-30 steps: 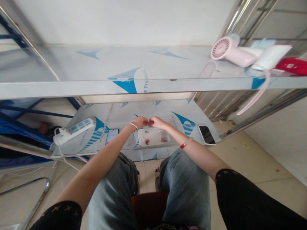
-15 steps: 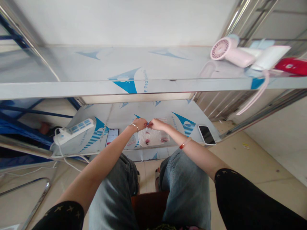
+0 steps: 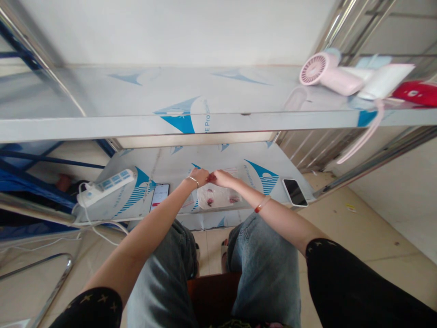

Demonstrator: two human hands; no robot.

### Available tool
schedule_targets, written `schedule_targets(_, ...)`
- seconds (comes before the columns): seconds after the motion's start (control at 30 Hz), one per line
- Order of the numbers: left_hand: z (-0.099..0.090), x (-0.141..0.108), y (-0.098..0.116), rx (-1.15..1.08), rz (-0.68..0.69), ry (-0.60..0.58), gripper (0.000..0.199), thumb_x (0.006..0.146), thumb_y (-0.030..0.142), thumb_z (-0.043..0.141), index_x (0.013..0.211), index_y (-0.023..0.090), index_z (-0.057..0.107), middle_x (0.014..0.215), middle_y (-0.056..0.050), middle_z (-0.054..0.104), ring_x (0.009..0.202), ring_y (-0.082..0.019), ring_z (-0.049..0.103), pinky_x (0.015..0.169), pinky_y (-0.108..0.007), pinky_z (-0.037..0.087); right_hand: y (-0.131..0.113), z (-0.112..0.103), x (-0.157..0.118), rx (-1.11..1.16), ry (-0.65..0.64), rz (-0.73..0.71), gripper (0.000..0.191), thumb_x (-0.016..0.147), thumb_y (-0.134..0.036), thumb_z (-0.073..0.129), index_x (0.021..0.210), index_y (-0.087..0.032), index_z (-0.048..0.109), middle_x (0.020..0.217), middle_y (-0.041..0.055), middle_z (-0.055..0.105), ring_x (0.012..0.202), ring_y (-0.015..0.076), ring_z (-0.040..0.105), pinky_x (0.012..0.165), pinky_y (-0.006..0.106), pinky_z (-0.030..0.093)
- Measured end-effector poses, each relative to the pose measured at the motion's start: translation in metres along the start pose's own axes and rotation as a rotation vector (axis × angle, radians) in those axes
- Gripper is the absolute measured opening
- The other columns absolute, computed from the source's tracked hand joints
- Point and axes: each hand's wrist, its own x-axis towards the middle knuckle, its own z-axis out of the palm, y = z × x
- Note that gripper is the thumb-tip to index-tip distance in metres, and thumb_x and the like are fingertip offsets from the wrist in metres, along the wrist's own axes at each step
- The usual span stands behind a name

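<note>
My left hand (image 3: 199,176) and my right hand (image 3: 220,178) meet over the lower metal shelf (image 3: 164,164), fingertips together and fingers closed. Something small and dark red shows between them, too small to make out. Just below the hands lies a clear and whitish plastic sheet or bag (image 3: 220,197) with small dark red pieces on or in it. One red piece (image 3: 210,201) is at its left, another (image 3: 234,199) at its right. Which hand holds the small thing is hidden by the fingers.
A lit phone (image 3: 160,195) and a white power strip (image 3: 105,186) with cables lie to the left. A dark-screened phone (image 3: 295,192) is at the right. The upper shelf (image 3: 136,100) carries a pink fan (image 3: 329,75) and a red object (image 3: 414,93).
My hands have come slightly closer together, and the right hand's fingers are turned a little more inward. The plastic and the phones stay where they were.
</note>
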Motion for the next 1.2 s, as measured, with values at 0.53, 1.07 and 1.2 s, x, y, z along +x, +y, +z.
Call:
schedule_targets(0.53,0.001,0.0,0.0,0.045,-0.047,-0.004,0.024,0.082,0.024,0.052,0.094,0.014,0.07,0.098,-0.016,0.069,0.099,-0.027,0.063,0.088,-0.038,0.045,-0.006,0.01,0.002,-0.121,0.007,0.04,0.028,0.094,-0.028,0.045,0.106,-0.016,0.067,0.109,0.0137,0.068,0.096,0.0223,0.065,0.069,0.023,0.043)
schedule_targets(1.07,0.002,0.001,0.003,0.016,-0.035,-0.054,0.026,0.083,0.024,0.05,0.096,0.013,0.07,0.105,-0.017,0.068,0.1,-0.027,0.063,0.085,-0.037,0.047,-0.007,-0.002,-0.007,-0.257,-0.02,0.106,0.039,0.091,-0.045,0.05,0.082,-0.014,0.072,0.084,0.014,0.071,0.078,0.022,0.066,0.056,0.023,0.035)
schedule_targets(1.2,0.003,0.002,0.005,-0.029,-0.045,-0.071,0.028,0.086,0.03,0.052,0.098,0.014,0.071,0.105,-0.017,0.068,0.1,-0.027,0.063,0.083,-0.033,0.048,-0.004,-0.003,-0.009,-0.216,-0.032,0.143,0.038,0.088,-0.047,0.055,0.077,-0.014,0.071,0.077,0.0126,0.07,0.071,0.0196,0.064,0.055,0.023,0.034)
